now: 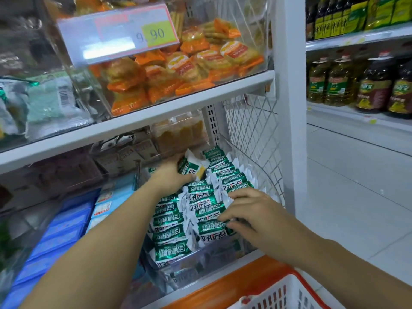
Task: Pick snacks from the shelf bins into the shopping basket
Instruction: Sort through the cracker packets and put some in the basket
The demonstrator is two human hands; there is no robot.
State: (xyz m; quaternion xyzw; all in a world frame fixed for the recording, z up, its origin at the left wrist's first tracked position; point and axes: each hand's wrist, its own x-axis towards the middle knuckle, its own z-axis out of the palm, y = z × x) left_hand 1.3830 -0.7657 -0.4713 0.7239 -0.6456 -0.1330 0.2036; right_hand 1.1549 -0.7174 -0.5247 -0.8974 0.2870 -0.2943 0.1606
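Head view showed the left hand (pixel 171 175) gripping a green packet (pixel 191 168) at the clear bin's (pixel 189 273) back. The right hand (pixel 252 212) pinched a front packet (pixel 211 229); the basket (pixel 245 279) sat below the bin.

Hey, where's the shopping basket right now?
In the head view the shopping basket sits at the bottom right, just in front of the clear bin of green snack packs and below the right hand.
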